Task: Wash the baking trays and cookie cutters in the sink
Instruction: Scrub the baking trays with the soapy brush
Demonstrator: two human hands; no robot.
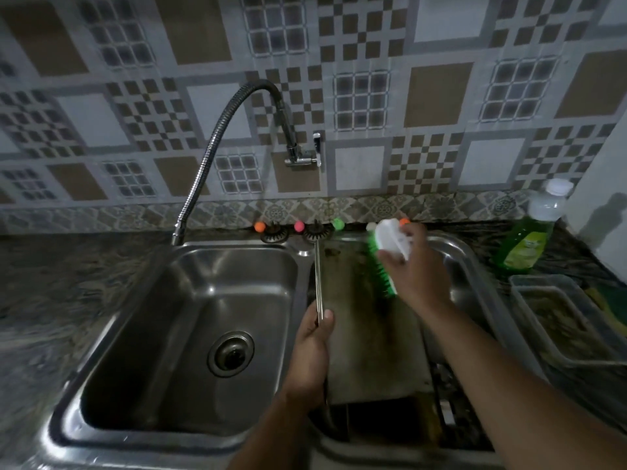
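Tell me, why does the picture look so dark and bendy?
Head view: dim light overall, with soft glare on the left sink; the wide lens bows the wall tiles and counter edges; the brush in the right hand is slightly smeared; the bottle looks soft.

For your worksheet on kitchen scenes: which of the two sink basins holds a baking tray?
The right basin; the left basin holds only its drain.

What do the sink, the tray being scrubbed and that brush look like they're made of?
The sink looks like brushed stainless steel: grey, with soft reflections. The baking tray, held by the left hand, seems to be thin metal, dull and stained, with a shiny rim. The scrubbing brush in the right hand looks plastic: glossy white back, green bristles.
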